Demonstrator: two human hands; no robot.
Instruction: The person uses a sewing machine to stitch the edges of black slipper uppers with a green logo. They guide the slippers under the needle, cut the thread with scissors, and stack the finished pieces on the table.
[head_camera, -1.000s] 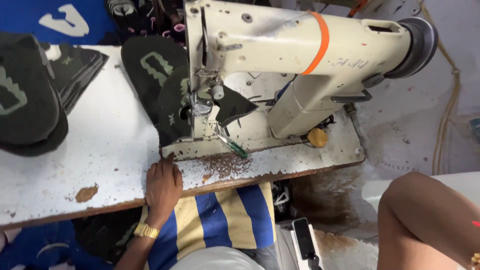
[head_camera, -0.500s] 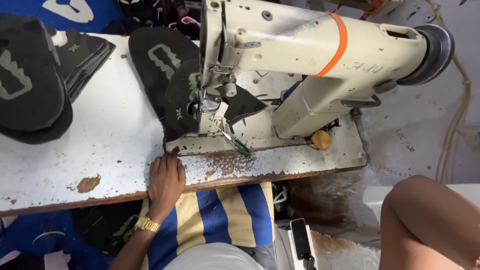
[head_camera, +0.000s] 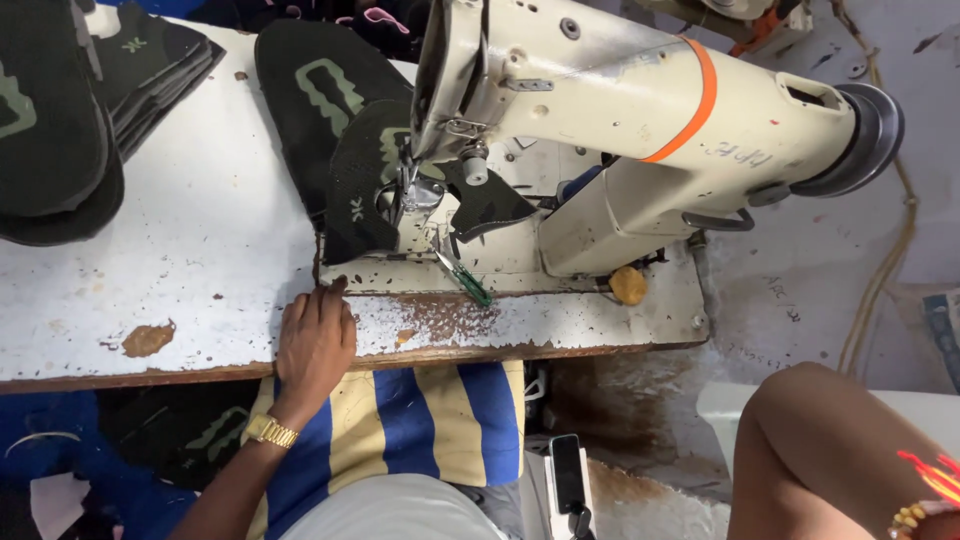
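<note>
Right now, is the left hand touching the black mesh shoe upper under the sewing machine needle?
Apart. The head view shows the left hand flat on the white chipped table, bare tabletop between its fingertips and the black mesh shoe upper.

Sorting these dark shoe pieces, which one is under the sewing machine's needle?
The curved black mesh piece nearest the left hand, partly lifted at the machine head; the others lie flat or stacked further left.

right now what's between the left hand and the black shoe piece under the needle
Head view: almost nothing. The left hand lies flat on the worn white table, fingertips just short of the black shoe piece; only a narrow strip of chipped tabletop separates them.
</note>
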